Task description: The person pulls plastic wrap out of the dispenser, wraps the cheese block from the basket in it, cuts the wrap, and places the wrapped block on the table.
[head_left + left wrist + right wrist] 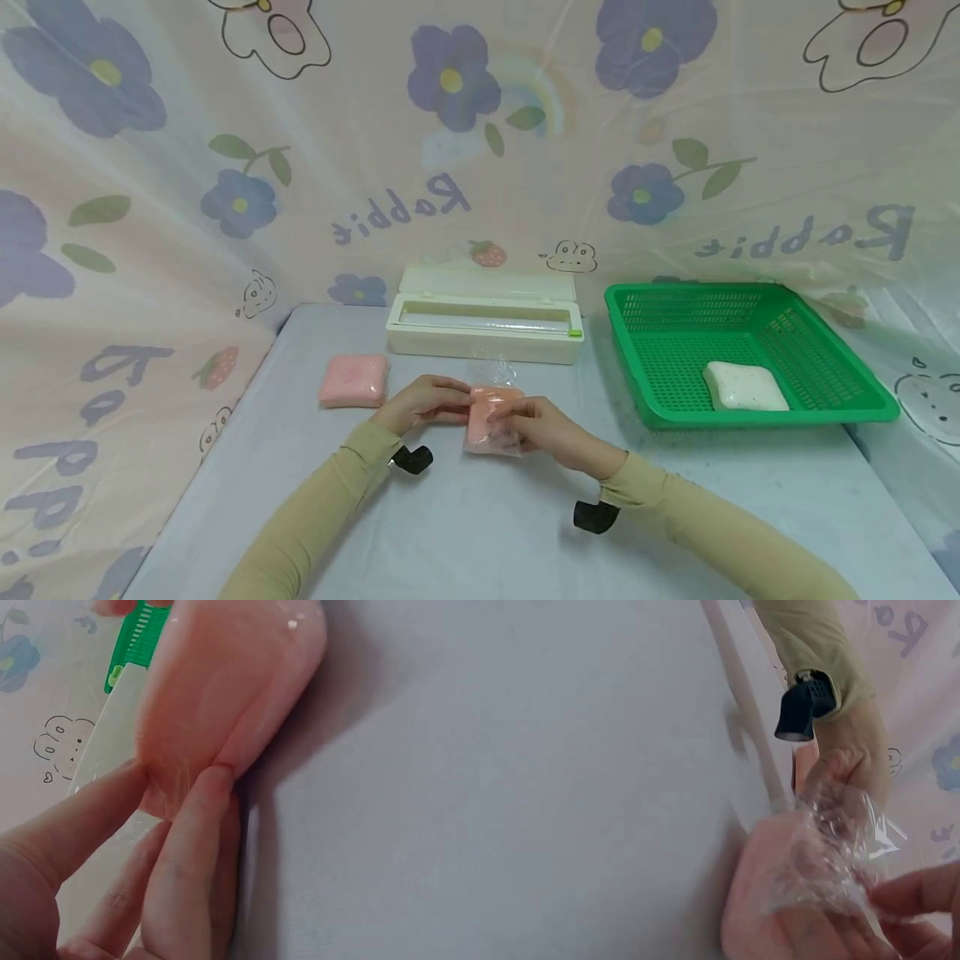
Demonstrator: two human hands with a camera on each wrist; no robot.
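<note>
An orange-pink soap bar (484, 407) lies between both hands, with clear cling film (493, 368) around it and loose film sticking out past its ends. My left hand (426, 403) pinches the film-covered left end; in the left wrist view, the thumb and fingers close on a corner of the soap bar (225, 690). At the other side my right hand (553, 432) pinches the film. The right wrist view shows crumpled loose film (847, 840) bunched over the bar by those fingertips. Part of the bar is hidden behind the right fingers.
A white cling film box (483, 343) with its lid raised stands behind the hands. To the left lies a shiny pink soap bar (354, 380). At the right, a green basket (765, 417) holds a white speckled bar (744, 387). A printed curtain hangs along the table's back.
</note>
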